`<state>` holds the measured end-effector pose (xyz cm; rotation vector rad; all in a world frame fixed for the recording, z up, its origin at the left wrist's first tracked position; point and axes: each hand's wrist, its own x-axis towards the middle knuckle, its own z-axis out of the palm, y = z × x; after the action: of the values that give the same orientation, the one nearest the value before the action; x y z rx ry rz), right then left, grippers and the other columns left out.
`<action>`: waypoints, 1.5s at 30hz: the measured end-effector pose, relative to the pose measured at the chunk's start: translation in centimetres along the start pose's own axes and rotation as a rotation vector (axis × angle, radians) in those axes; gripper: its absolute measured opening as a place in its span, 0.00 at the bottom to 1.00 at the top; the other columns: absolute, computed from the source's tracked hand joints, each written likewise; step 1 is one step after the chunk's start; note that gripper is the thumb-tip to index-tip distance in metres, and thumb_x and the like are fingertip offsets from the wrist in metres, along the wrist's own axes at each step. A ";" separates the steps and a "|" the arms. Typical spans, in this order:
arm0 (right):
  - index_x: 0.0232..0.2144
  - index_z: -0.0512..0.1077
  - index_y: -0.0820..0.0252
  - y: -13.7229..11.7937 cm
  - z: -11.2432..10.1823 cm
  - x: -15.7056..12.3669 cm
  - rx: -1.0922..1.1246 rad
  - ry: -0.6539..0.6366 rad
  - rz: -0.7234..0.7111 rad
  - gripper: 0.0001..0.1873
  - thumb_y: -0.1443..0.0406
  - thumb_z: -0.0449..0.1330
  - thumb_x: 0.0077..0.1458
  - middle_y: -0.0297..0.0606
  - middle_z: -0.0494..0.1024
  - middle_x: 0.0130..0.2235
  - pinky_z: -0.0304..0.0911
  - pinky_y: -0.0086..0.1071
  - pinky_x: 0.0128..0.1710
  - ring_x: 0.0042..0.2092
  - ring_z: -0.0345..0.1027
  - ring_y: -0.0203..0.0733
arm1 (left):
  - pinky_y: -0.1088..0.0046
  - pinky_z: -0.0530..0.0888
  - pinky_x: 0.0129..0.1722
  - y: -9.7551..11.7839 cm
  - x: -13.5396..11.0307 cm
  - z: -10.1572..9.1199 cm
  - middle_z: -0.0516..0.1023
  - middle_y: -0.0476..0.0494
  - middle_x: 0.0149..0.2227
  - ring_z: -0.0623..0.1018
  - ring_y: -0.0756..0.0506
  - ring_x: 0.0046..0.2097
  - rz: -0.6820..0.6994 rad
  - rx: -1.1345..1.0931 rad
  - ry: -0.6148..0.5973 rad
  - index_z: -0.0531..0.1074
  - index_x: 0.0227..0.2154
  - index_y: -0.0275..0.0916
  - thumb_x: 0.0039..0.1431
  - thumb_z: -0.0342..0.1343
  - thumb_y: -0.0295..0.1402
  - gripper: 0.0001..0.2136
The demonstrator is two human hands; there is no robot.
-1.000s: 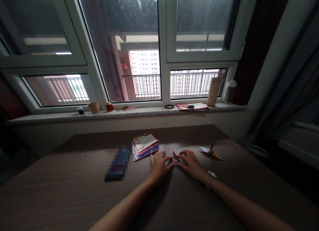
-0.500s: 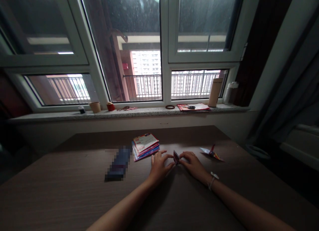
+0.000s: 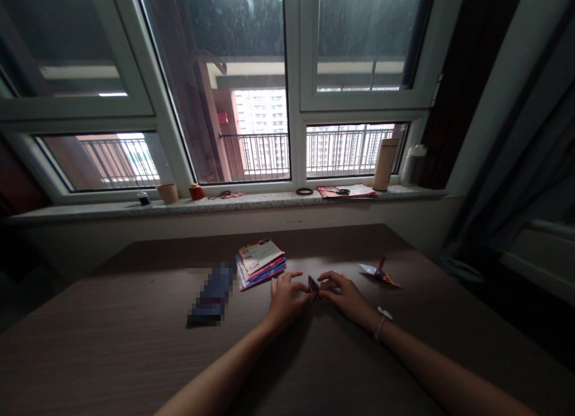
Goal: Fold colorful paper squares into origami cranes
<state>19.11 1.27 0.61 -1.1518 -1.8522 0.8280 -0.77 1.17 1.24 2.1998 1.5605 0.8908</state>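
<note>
A small folded piece of printed paper (image 3: 313, 288), dark red and white, stands between my hands just above the tabletop. My left hand (image 3: 287, 297) pinches its left side between thumb and index finger, the other fingers spread towards the paper stack. From the right, my right hand (image 3: 345, 295) grips the paper's lower edge with thumb and fingers; a pale band circles that wrist. Right of my right hand lies a folded paper crane (image 3: 381, 273) with white, red and yellow parts. Beyond my left hand sits a stack of printed paper sheets (image 3: 260, 264).
A blurred-out dark flat object (image 3: 212, 296) lies left on the brown table (image 3: 112, 344). Along the stone windowsill (image 3: 265, 203) stand a paper cup (image 3: 168, 193), a red spool-like item (image 3: 196, 192), a tan flask (image 3: 385, 164) and a pale bottle (image 3: 413, 164). Scissors (image 3: 343, 191) rest on papers there.
My left thumb and index finger have closed in on the folded paper, and my right fingers have shifted on it. The view has moved slightly; stack and crane stay put.
</note>
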 end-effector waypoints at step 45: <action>0.34 0.72 0.56 -0.5 1.5 -0.3 -0.180 0.026 0.003 0.05 0.64 0.58 0.53 0.32 0.76 0.34 0.38 0.52 0.61 0.43 0.68 0.43 | 0.32 0.42 0.59 0.4 -0.3 0.4 0.66 0.45 0.61 0.55 0.32 0.65 0.009 0.022 -0.108 0.78 0.27 0.42 0.53 0.61 0.30 0.02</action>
<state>17.68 0.66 0.25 -1.2705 -1.9346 0.6549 -0.27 0.78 1.11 2.2325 1.5185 0.7478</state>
